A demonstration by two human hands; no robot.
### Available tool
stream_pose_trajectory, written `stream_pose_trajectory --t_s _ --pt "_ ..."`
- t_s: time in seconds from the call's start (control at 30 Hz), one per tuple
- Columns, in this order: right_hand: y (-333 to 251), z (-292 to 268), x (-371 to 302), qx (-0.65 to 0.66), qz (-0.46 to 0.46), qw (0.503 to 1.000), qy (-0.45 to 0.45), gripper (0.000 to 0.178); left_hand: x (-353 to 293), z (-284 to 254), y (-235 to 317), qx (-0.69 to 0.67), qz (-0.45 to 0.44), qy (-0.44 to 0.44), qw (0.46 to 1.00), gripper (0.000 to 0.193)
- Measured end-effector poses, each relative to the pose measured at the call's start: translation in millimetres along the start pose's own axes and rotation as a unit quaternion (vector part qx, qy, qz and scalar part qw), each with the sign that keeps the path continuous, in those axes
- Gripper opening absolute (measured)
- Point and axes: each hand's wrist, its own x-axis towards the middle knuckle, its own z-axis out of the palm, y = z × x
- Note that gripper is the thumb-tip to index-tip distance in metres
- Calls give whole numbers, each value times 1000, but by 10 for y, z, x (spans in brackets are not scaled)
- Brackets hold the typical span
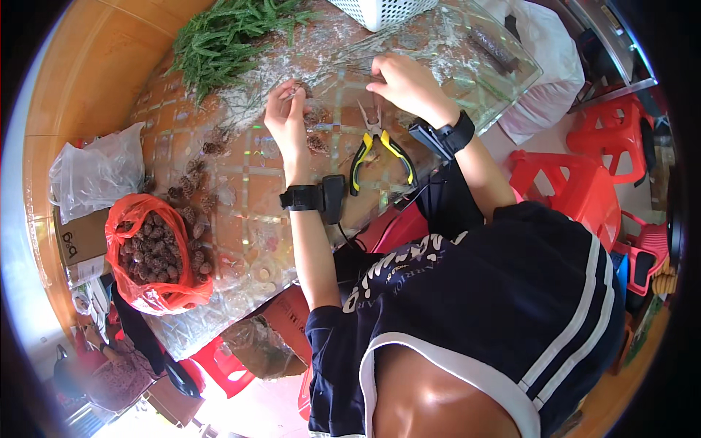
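Observation:
My left hand (285,109) is raised over the table with thumb and fingertips pinched together. A small brown pine cone (304,87) shows at those fingertips, partly hidden by them. To its right, my right hand (410,84) has thumb and forefinger closed on a thin wire (355,68), of which only a faint stretch shows. Below and between the hands lie long-nose pliers (375,131) with yellow and black handles, jaws apart, touched by neither hand. Loose pine cones (317,143) rest on the table close to my left wrist.
A red plastic bag (191,244) full of pine cones sits at the table's left. Green artificial sprigs (223,45) are heaped at the far left, a white perforated basket (376,13) at the far edge. Red stools (566,191) stand to the right.

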Motion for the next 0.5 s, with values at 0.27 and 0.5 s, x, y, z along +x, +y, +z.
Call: stream_pose_trajectory --t_s 0.27,0.5 --pt "68 65 235 -51 40 998 -18 27 -27 53 -27 3 -12 -7 1000 21" --pt "24 120 253 -49 44 998 -13 18 -56 91 4 -9 -17 -11 1000 22"
